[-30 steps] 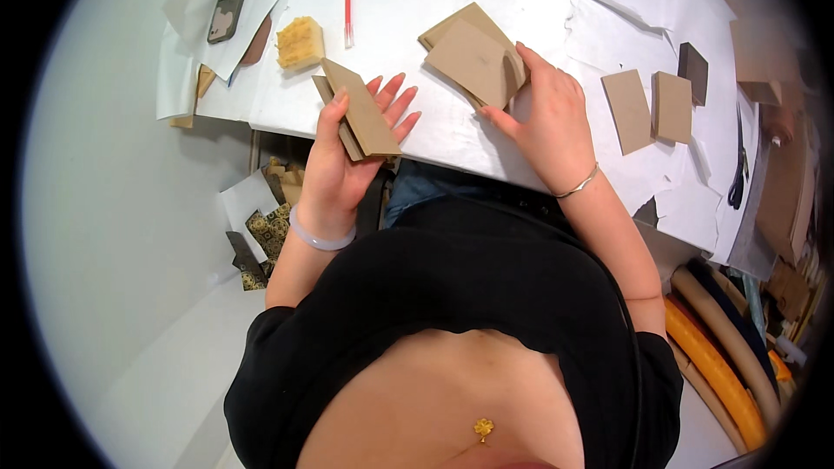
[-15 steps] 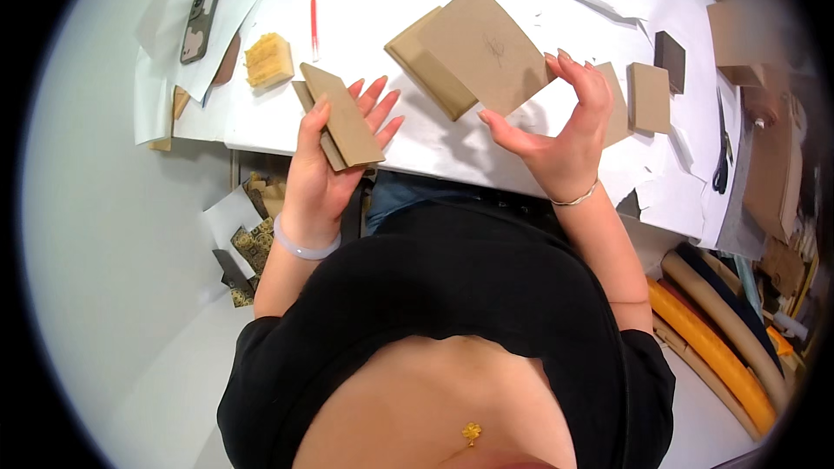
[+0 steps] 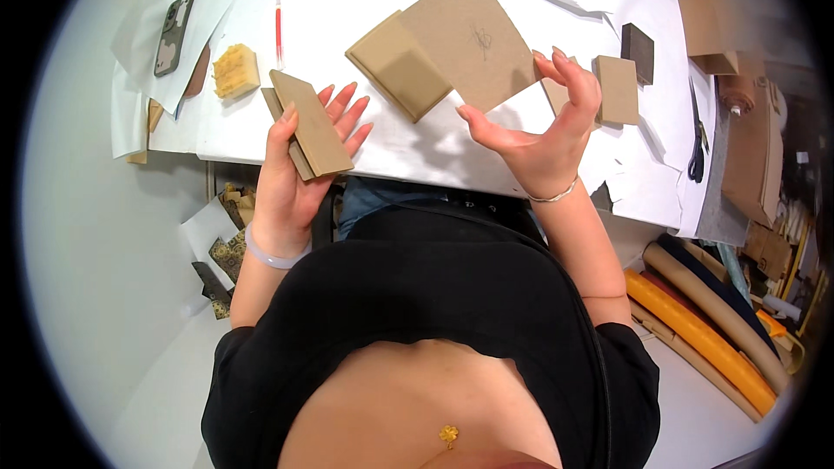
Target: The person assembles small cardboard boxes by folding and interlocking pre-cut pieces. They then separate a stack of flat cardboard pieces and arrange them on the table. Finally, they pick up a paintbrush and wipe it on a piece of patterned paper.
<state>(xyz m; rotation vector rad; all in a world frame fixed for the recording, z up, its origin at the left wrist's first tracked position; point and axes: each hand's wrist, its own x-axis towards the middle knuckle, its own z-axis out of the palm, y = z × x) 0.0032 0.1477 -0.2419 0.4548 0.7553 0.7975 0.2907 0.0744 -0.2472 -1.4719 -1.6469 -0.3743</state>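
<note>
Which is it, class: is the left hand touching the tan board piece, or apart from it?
Touching. In the head view, the left hand has its thumb over the left edge of the tan board piece, with no gap showing.

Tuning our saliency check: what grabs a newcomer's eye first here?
Likely the large tan board with its dark scribble, on the white table beside the right hand. Then the narrow tan boards held in the left hand, and the orange roll at lower right.

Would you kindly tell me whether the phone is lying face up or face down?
Face down; the phone shows its patterned back, with the camera block at its far end.
</note>
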